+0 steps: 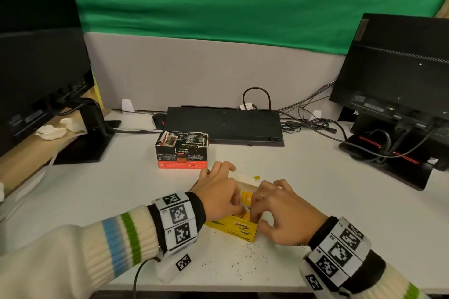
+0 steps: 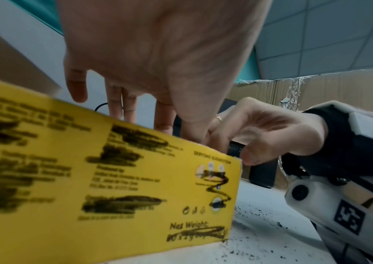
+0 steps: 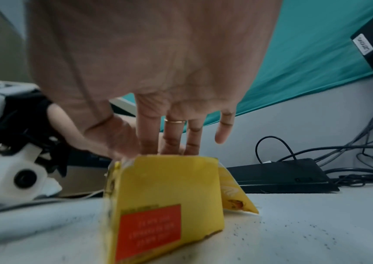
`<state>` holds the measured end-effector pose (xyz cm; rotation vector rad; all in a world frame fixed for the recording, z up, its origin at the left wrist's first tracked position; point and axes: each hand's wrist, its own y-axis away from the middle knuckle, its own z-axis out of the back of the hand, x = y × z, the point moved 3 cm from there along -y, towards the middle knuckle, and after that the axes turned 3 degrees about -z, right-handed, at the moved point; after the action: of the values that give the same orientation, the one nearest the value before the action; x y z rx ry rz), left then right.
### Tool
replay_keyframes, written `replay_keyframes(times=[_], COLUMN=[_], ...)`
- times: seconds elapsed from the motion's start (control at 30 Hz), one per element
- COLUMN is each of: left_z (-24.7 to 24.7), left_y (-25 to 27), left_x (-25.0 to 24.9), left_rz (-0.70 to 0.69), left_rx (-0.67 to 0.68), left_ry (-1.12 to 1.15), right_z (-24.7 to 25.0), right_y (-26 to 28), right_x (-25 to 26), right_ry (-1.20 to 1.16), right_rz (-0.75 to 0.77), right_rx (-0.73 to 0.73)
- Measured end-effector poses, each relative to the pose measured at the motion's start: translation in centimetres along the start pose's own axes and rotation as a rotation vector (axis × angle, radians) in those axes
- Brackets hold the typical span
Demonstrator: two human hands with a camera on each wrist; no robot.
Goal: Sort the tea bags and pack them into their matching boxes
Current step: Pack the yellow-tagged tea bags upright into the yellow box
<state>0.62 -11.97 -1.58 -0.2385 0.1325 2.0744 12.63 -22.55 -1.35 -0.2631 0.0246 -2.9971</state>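
A yellow tea box [image 1: 234, 228] [image 2: 113, 187] [image 3: 169, 196] stands open on the white table [image 1: 340, 201] right in front of me, with yellow tea bags [image 1: 246, 198] inside. My left hand [image 1: 220, 192] [image 2: 158, 53] reaches down into it from the left with straight fingers, whose tips are hidden behind the box wall. My right hand [image 1: 274, 206] [image 3: 169, 134] holds the box's right end, fingers inside and thumb outside. A black and red tea box [image 1: 181, 153] stands open just behind, holding sachets.
Loose tea crumbs [image 1: 243, 252] lie scattered in front of the yellow box. An upturned black keyboard [image 1: 223, 125] lies behind the boxes. Monitors stand at the left [image 1: 41, 68] and right [image 1: 393, 75], with cables [image 1: 311, 124] and crumpled tissues [image 1: 52, 131] nearby.
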Motion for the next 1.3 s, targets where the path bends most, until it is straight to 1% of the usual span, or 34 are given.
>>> replay_keyframes(times=[0.13, 0.33, 0.43, 0.5, 0.57, 0.67, 0.97, 1.1, 1.2, 1.3], left_z=[-0.2, 0.3, 0.0, -0.2, -0.3, -0.2, -0.2, 0.9, 2.5, 4.1], left_y=[-0.1, -0.3, -0.4, -0.4, -0.4, -0.3, -0.6, -0.4, 0.1, 0.5], left_x=[-0.6, -0.9, -0.7, -0.6, -0.5, -0.5, -0.5, -0.2, 1.1, 3.7], left_rz=[-0.021, -0.003, 0.024, 0.039, 0.052, 0.055, 0.070, 0.073, 0.070, 0.088], left_rx=[0.007, 0.054, 0.074, 0.081, 0.078, 0.087, 0.116, 0.058, -0.065, -0.216], left_ry=[0.002, -0.003, -0.004, -0.012, -0.012, -0.005, 0.003, 0.113, 0.202, 0.277], right_z=[-1.2, -0.8, -1.2, -1.5, -1.5, -1.4, -2.1, -2.2, -2.4, -2.0], right_y=[0.0, -0.2, -0.1, -0.1, -0.2, -0.3, -0.4, -0.2, -0.1, -0.1], right_x=[0.1, 0.4, 0.7, 0.5, 0.5, 0.7, 0.4, 0.2, -0.2, -0.8], right_ry=[0.091, 0.096, 0.089, 0.092, 0.090, 0.083, 0.108, 0.102, 0.101, 0.061], right_rz=[0.003, 0.031, 0.036, 0.007, -0.007, 0.015, 0.008, 0.009, 0.006, 0.005], right_rx=[0.050, 0.005, 0.055, 0.081, 0.054, 0.021, 0.093, 0.107, 0.118, 0.100])
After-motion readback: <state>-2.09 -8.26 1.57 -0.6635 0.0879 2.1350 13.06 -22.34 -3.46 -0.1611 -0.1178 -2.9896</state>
